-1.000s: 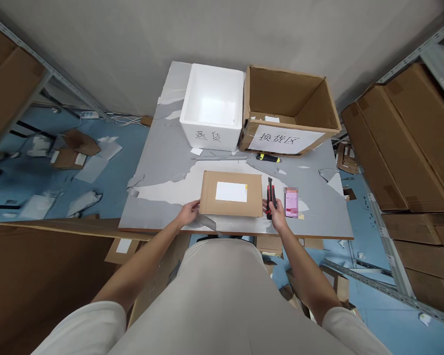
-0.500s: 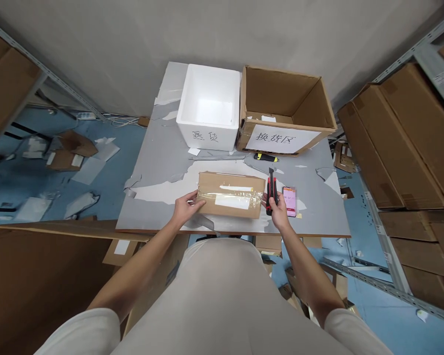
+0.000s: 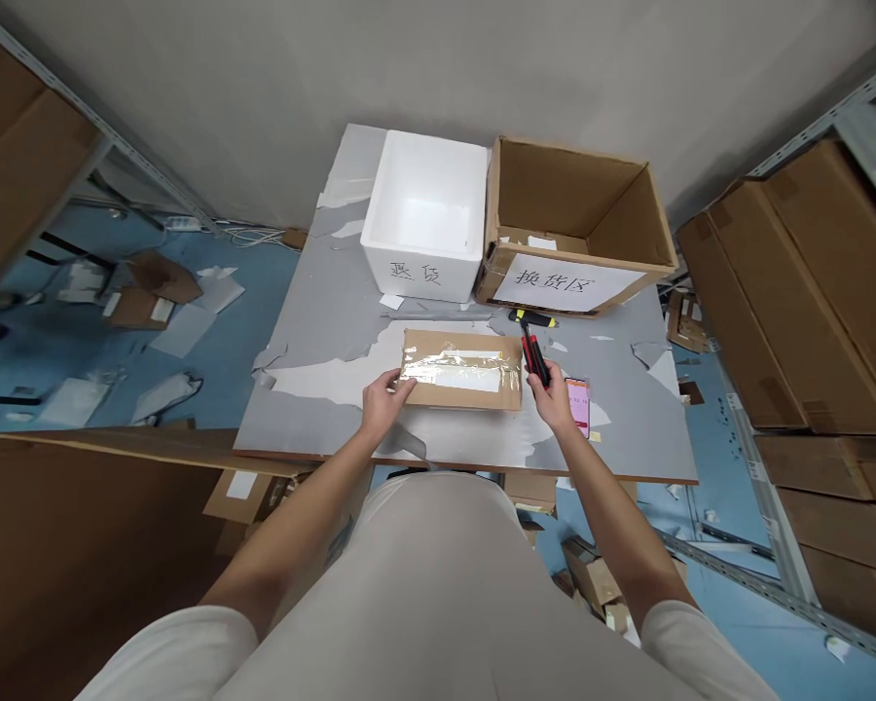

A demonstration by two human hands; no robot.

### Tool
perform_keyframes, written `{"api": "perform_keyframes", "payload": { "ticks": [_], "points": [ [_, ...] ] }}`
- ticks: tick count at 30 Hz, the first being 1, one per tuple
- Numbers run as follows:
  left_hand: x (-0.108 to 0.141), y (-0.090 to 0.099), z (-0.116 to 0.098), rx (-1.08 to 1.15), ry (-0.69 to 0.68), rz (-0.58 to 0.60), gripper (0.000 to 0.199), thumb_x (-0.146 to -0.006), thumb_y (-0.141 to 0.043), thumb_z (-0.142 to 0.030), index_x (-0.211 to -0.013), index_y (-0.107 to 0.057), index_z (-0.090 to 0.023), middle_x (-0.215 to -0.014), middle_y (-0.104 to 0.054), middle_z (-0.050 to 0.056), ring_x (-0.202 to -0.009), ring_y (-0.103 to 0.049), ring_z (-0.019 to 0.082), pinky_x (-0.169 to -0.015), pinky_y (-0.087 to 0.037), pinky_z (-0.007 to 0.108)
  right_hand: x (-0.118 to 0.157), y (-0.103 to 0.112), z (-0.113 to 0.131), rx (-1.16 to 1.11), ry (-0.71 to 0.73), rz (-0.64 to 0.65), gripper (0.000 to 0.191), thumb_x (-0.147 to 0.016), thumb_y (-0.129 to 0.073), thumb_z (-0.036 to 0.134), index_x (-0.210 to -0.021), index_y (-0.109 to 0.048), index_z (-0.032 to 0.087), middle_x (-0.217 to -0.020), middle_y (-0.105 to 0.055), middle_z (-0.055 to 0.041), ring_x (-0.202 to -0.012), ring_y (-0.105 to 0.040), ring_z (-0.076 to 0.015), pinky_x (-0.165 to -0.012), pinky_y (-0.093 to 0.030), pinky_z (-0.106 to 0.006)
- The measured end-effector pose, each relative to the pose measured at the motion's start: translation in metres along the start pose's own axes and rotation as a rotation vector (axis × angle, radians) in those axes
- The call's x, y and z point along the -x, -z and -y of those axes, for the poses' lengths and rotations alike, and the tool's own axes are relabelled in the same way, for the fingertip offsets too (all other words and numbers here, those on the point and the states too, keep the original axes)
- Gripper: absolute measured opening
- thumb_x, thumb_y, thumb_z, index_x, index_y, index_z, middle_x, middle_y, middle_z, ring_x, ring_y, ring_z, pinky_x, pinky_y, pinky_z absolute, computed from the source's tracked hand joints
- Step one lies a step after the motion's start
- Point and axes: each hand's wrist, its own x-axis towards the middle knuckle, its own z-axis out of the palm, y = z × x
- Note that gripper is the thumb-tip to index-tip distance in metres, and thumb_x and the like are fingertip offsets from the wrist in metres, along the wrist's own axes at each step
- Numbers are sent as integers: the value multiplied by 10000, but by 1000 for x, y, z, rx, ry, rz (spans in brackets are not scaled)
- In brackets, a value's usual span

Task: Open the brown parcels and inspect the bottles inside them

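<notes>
A taped cardboard box [image 3: 438, 394] with white labels and shiny clear tape lies in front of me on the table [image 3: 307, 336]. At its left end, my left hand [image 3: 384, 401] grips the edge, thumb on top. My right hand [image 3: 553, 399] is closed around a red and black utility knife [image 3: 535, 360] beside the box's right end, the tip pointing away from me. Just right of that hand lies a phone [image 3: 578, 404] with a pink screen. Behind the box rests a yellow and black utility knife [image 3: 532, 318].
A white foam box [image 3: 423, 271] and an open cardboard carton [image 3: 580, 255], both with handwritten marks, stand at the table's back. Large cartons [image 3: 774, 302] fill the shelf on the right. A big cardboard box [image 3: 102, 545] stands at lower left. Scraps [image 3: 182, 331] litter the floor.
The taped box has moved slightly away from me and its top now faces up more. My right hand has tilted the red and black knife, its tip swinging left.
</notes>
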Motion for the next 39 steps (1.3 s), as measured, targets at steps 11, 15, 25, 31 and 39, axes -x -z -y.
{"api": "perform_keyframes", "payload": {
  "ticks": [11, 15, 25, 31, 39],
  "points": [
    [6, -8, 10, -247, -749, -35, 197, -871, -580, -330, -1009, -665, -219, -1058, -699, 76, -1048, -623, 240, -910, -480, 432, -56, -36, 104, 665, 477, 709, 490, -965, -370, 348, -1450, -299, 343, -1288, -580, -56, -1063, -591, -247, -791, -459, -327],
    [5, -15, 16, -195, -898, 24, 219, -903, -525, -252, -1076, -643, -187, -1085, -694, 99, -1122, -602, 223, -940, -504, 420, -67, -54, 118, 823, 552, 839, 494, -974, -360, 337, -1457, -269, 383, -1207, -610, -63, -935, -630, -233, -708, -425, -288],
    [1, -19, 21, -212, -899, 6, 228, -907, -518, -240, -1097, -630, -180, -1098, -692, 103, -1135, -602, 230, -958, -517, 439, -68, -64, 136, 977, 570, 898, 554, -958, -357, 238, -1473, -210, 382, -1168, -616, -96, -883, -653, -241, -677, -416, -296],
    [0, -21, 22, -211, -898, 4, 246, -906, -519, -241, -1118, -624, -174, -1085, -695, 108, -1132, -602, 220, -975, -507, 427, -73, -51, 137, 1037, 552, 911, 582, -936, -376, 188, -1476, -231, 348, -1119, -644, -104, -845, -661, -224, -666, -408, -288],
    [1, -18, 20, -240, -749, 117, 281, -930, -458, -292, -1128, -635, -202, -1153, -671, 105, -1164, -581, 231, -1012, -469, 481, -74, -18, 129, 1163, 499, 861, 641, -852, -457, 82, -1417, -369, 373, -919, -702, -90, -797, -656, -223, -623, -394, -285]
  ]
}}
